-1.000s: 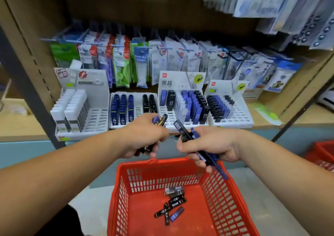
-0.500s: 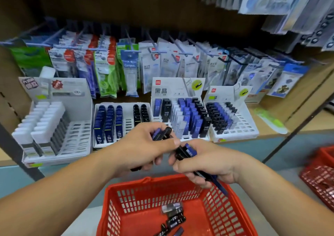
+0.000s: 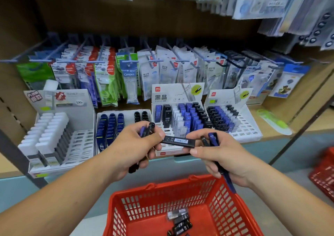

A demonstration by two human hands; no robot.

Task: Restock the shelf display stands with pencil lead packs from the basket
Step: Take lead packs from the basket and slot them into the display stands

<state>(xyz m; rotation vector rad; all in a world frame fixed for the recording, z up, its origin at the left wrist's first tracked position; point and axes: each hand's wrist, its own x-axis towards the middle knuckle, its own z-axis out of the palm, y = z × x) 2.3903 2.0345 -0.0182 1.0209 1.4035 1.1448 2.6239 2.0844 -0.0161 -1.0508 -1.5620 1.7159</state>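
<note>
Left hand (image 3: pixel 137 145): clenched round several blue and black packs, thumb and forefinger pinching one end of a black pack (image 3: pixel 178 141).
Right hand (image 3: pixel 222 156): grasping more packs, fingertips on that pack's other end; the pack spans the gap above the shelf's front edge.
Basket (image 3: pixel 115 216): below the hands, a few packs (image 3: pixel 179 221) on its floor.
Stands: middle stand (image 3: pixel 171 91) largely filled; right stand (image 3: pixel 249 127) open along its front and right side; left stand (image 3: pixel 129 116) bare in its middle rows.
Progress, as judged: partway, with both handfuls and the basket stock unplaced.
Room: open over the shelf's front edge; hanging goods (image 3: pixel 130 76) crowd the back.
</note>
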